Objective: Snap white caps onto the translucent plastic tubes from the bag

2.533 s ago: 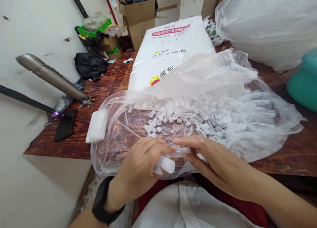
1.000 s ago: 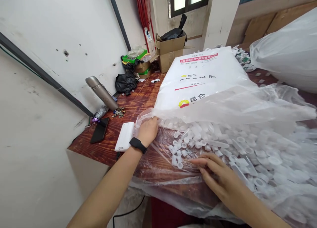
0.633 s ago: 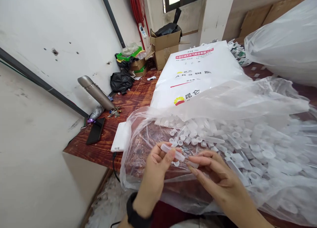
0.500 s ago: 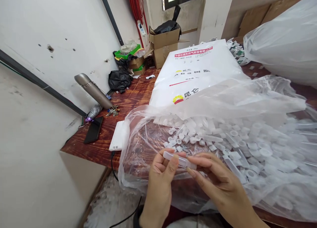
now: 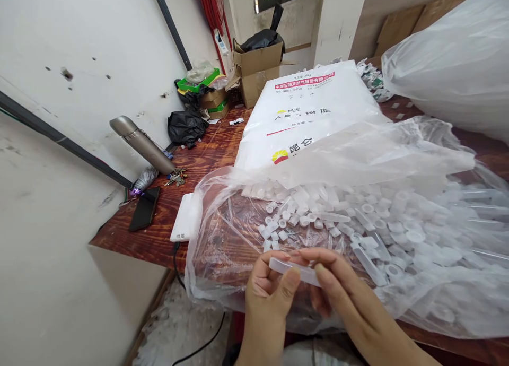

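A small clear plastic tube (image 5: 295, 270) is pinched between both hands at the bottom centre. My left hand (image 5: 267, 297) grips its left end with thumb and fingers. My right hand (image 5: 345, 297) holds its right end. Just beyond them an open clear plastic bag (image 5: 222, 233) lies on the wooden table (image 5: 199, 159), with a heap of small white caps and clear tubes (image 5: 358, 223) spread on it.
A large white printed sack (image 5: 306, 111) lies behind the heap. A full clear bag (image 5: 449, 58) sits at the far right. To the left lie a white power bank (image 5: 182, 225), a black phone (image 5: 143, 216), keys (image 5: 175, 177) and a metal flask (image 5: 141, 143). Cardboard boxes (image 5: 256, 69) stand at the back.
My left hand left the bag's edge and came back to the middle, where both hands took hold of a clear tube. The tube has since come closer to me.
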`<state>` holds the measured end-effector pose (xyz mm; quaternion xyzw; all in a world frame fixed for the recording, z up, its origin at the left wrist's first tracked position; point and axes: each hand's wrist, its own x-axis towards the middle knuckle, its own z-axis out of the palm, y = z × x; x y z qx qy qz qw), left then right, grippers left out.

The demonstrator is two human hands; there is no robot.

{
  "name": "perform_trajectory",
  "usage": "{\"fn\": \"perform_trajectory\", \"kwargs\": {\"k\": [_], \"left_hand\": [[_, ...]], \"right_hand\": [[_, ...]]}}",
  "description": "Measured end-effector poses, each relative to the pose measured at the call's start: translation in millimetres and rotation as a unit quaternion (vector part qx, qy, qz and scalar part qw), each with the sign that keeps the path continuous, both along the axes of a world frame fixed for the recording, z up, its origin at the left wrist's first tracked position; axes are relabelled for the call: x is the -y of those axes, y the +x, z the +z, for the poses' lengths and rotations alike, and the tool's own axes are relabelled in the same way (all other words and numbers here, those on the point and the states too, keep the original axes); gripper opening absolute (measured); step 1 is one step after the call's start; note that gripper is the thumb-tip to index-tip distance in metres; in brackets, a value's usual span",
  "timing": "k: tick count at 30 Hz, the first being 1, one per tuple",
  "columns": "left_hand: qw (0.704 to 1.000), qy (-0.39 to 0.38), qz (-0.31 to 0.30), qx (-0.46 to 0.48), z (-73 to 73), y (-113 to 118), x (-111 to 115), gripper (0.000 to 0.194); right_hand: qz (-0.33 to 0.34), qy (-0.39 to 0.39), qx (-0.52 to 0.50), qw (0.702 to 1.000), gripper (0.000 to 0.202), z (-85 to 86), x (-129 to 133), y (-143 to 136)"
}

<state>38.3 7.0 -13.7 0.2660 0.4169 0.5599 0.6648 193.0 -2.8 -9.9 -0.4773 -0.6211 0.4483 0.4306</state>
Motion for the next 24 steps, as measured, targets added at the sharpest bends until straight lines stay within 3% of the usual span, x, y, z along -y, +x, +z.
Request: {"fn": "perform_trajectory", "kwargs": {"k": [5, 9, 13, 17, 19, 20, 21, 24], "left_hand": [[1.0, -0.013, -0.004, 0.0, -1.9, 1, -2, 0.034], [1.0, 0.003, -0.025, 0.001, 0.1, 2, -5, 0.031], [1.0, -0.001, -0.021, -0.022, 5.1, 2, -5, 0.031], [0.994, 0.033, -0.07, -0.071, 11.6, -4, -17, 0.033], [0.972, 0.092, -0.105, -0.188, 15.7, -11, -39, 0.033], [0.948, 0.132, -0.119, -0.264, 17.9, -15, -54, 0.033], [0.905, 0.176, -0.138, -0.361, 20.1, -18, -72, 0.033], [0.841, 0.234, -0.159, -0.462, 26.2, -21, -133, 0.02]], "right_hand": [[-0.016, -0.011, 0.002, 1.0, 0.04, 0.0, 1, 0], [-0.017, -0.144, -0.075, 0.987, 0.046, -2.2, 0, -3], [-0.035, -0.015, -0.044, 0.998, 0.036, -5.5, 0, -4], [0.011, -0.116, -0.101, 0.988, 0.04, -1.8, -6, -3], [0.017, -0.115, -0.058, 0.992, 0.045, 0.1, -13, 2], [0.002, -0.088, -0.005, 0.996, 0.047, -0.3, -17, 6], [-0.015, -0.051, 0.058, 0.997, 0.047, -1.8, -22, 10], [-0.025, 0.077, 0.218, 0.973, 0.039, -12.4, -34, 23]]}}
